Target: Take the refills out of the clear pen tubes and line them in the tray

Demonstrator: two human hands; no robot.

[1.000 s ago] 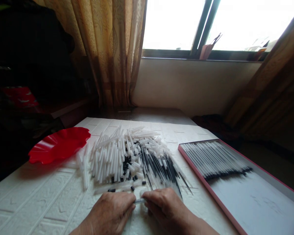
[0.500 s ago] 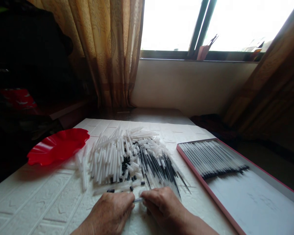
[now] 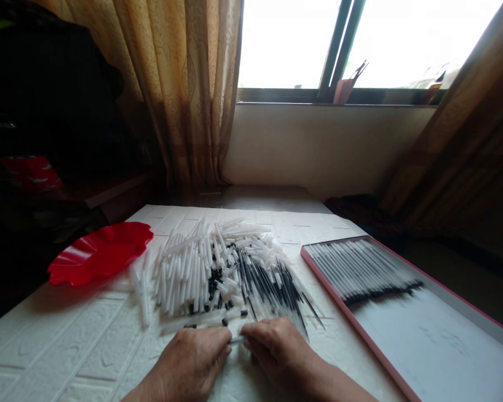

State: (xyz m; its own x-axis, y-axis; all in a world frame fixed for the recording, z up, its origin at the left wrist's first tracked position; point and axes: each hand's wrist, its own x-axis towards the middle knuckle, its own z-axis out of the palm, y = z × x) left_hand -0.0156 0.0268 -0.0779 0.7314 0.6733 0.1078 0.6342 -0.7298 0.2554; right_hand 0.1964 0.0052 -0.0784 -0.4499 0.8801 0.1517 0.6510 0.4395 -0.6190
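Observation:
My left hand [image 3: 195,354] and my right hand [image 3: 279,349] are both closed, thumbs and fingers pinching a slim pen [image 3: 236,340] between them. Only a short translucent stretch of it shows in the gap; its ends are hidden by my fingers. Just beyond my hands lies a heap of white pen barrels [image 3: 184,276]. To its right, black ink refills [image 3: 272,285] fan out. Small black plugs [image 3: 225,322] are scattered at the near edge of the heap, and more sit in its middle.
A shallow pink-edged box [image 3: 352,318] at the right holds a row of assembled pens [image 3: 364,268]. A red wavy-rimmed dish [image 3: 100,254] stands at the left on the white brick-patterned table [image 3: 67,340]. Beyond are a curtain [image 3: 188,84] and a window.
Both hands keep their pinch on the pen in nearly the same place. The view has shifted slightly; the heap and box look unchanged.

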